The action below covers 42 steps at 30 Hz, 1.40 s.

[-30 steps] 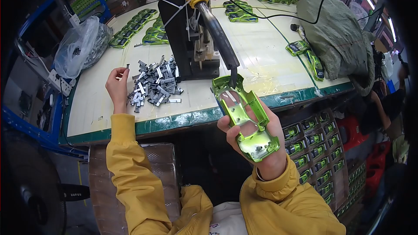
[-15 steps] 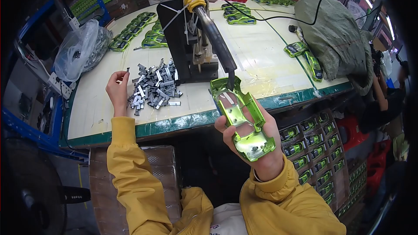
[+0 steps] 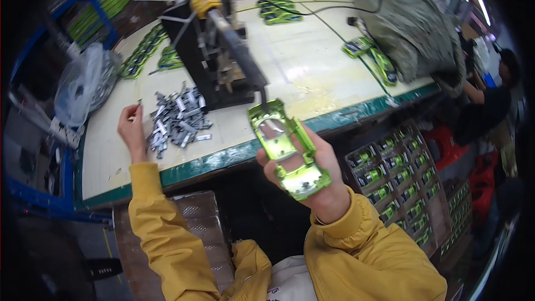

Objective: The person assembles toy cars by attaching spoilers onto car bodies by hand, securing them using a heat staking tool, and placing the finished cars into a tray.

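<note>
My right hand (image 3: 326,181) holds a bright green toy car body shell (image 3: 280,148), hollow inner side facing up. The shell's far end sits at the thin tip of a dark machine rod (image 3: 245,64); whether they touch, I cannot tell. At the left, my left hand (image 3: 132,131) is closed in a pinch on a small dark part (image 3: 140,101), above the table beside a pile of grey and silver small parts (image 3: 178,117). Blur hides the exact shape of the pinched part.
The machine's black stand (image 3: 192,56) rises from the table (image 3: 117,173). Green car shells (image 3: 278,11) lie in rows farther back. A clear plastic bag (image 3: 78,89) stands left, a grey-green cloth (image 3: 407,28) right. Trays of green cars (image 3: 401,178) are below right. Other people sit behind.
The view has shifted, so most of the scene sits farther left in the picture. Both hands keep their holds; the shell stays by the rod's tip.
</note>
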Motion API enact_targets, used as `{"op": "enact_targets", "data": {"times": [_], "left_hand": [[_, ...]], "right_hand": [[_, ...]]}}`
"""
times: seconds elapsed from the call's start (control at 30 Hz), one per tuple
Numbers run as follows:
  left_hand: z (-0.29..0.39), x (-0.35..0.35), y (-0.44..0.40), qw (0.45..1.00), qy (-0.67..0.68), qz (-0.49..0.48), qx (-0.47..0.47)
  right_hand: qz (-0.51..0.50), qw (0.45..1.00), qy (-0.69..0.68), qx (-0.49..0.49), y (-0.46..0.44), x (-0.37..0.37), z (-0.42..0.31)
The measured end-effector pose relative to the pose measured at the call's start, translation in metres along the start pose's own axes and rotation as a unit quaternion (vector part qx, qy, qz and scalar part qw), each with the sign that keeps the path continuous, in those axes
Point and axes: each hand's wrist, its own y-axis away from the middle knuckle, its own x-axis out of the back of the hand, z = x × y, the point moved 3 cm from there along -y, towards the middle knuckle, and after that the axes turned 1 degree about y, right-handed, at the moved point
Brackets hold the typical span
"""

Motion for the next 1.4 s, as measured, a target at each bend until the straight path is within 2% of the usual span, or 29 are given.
{"op": "enact_targets", "data": {"times": [0.13,0.17,0.23,0.33,0.4,0.43,0.47,0.57,0.6,0.63,0.67,0.7,0.73,0.77,0.83,0.87,0.9,0.93,0.97,1.0,1.03,1.07,1.1,1.17,1.23,1.27,1.33,1.37,1.4], "left_hand": [[-0.031,0.001,-0.006,1.0,0.027,-0.005,-0.013],[-0.037,-0.002,-0.007,0.997,0.076,0.002,0.008],[-0.043,-0.001,-0.012,0.999,0.02,-0.029,-0.013],[-0.052,-0.003,-0.017,0.998,0.031,-0.057,0.0],[-0.044,-0.002,-0.014,0.998,0.02,-0.061,0.006],[-0.052,-0.001,-0.017,0.998,0.018,-0.066,0.0],[-0.061,-0.001,-0.021,0.998,0.015,-0.064,-0.003],[-0.069,0.002,-0.026,0.997,-0.011,-0.071,-0.001],[-0.073,0.004,-0.027,0.997,-0.031,-0.073,-0.001],[-0.083,0.005,-0.033,0.997,-0.028,-0.076,-0.007],[-0.097,0.006,-0.043,0.998,0.008,-0.069,0.004],[-0.105,0.006,-0.046,0.997,0.044,-0.06,0.018],[-0.103,0.008,-0.048,0.997,0.024,-0.067,0.02],[-0.105,0.004,-0.051,0.997,0.022,-0.067,0.022],[-0.095,0.009,-0.054,0.992,0.064,-0.049,0.096],[-0.077,0.014,-0.044,0.997,0.012,-0.03,0.074],[-0.074,0.016,-0.043,0.994,0.026,-0.037,0.1],[-0.078,0.018,-0.047,0.997,-0.001,-0.039,0.073],[-0.063,0.02,-0.041,0.998,-0.022,-0.053,0.009],[-0.049,0.021,-0.037,0.997,-0.047,-0.057,0.005],[-0.042,0.019,-0.033,0.998,0.003,-0.042,0.04],[-0.048,0.019,-0.034,0.994,0.06,-0.049,0.074],[-0.032,0.016,-0.028,0.994,0.07,-0.038,0.081],[-0.012,0.012,-0.023,0.991,0.09,-0.057,0.087],[0.008,0.006,-0.016,0.985,0.093,-0.09,0.114],[0.017,0.003,-0.011,0.981,0.116,-0.099,0.123],[0.014,-0.002,-0.011,0.975,0.128,-0.113,0.144],[0.012,-0.005,-0.012,0.973,0.127,-0.118,0.153],[0.007,-0.006,-0.013,0.969,0.143,-0.124,0.159]], "right_hand": [[0.064,0.996,0.02,0.056,0.032,0.029,-0.012],[0.077,0.993,0.042,0.077,0.048,0.035,-0.019],[0.114,0.98,0.055,0.153,0.087,0.049,-0.037],[0.171,0.931,0.122,0.298,0.151,0.081,-0.074],[0.285,0.856,0.133,0.411,0.2,0.118,-0.107],[0.329,0.805,0.151,0.47,0.228,0.142,-0.127],[0.393,0.731,0.162,0.533,0.256,0.156,-0.145],[0.57,0.552,0.271,0.545,0.357,0.212,-0.202],[0.607,0.475,0.313,0.555,0.39,0.222,-0.22],[0.681,0.344,0.384,0.52,0.434,0.257,-0.246],[0.709,0.312,0.395,0.494,0.471,0.279,-0.262],[0.781,0.184,0.447,0.396,0.487,0.267,-0.266],[0.809,0.095,0.479,0.327,0.508,0.277,-0.279],[0.808,0.095,0.482,0.326,0.528,0.291,-0.288],[0.845,0.066,0.472,0.241,0.546,0.305,-0.308],[0.844,0.08,0.478,0.228,0.553,0.314,-0.315],[0.82,0.057,0.524,0.223,0.562,0.328,-0.321],[0.808,0.04,0.514,0.285,0.567,0.343,-0.324],[0.836,0.057,0.494,0.231,0.558,0.334,-0.322],[0.842,0.052,0.502,0.19,0.568,0.353,-0.334],[0.799,0.07,0.55,0.234,0.585,0.378,-0.341],[0.807,0.12,0.542,0.203,0.609,0.404,-0.363],[0.816,-0.134,0.559,0.068,0.61,0.426,-0.362],[0.811,-0.072,0.55,0.187,0.594,0.396,-0.36],[0.762,-0.169,0.562,0.273,0.543,0.35,-0.349],[0.753,-0.166,0.57,0.282,0.52,0.334,-0.349],[0.658,-0.148,0.612,0.413,0.474,0.292,-0.338],[0.655,-0.147,0.614,0.415,0.449,0.269,-0.326],[0.599,-0.058,0.635,0.484,0.407,0.236,-0.309]]}}
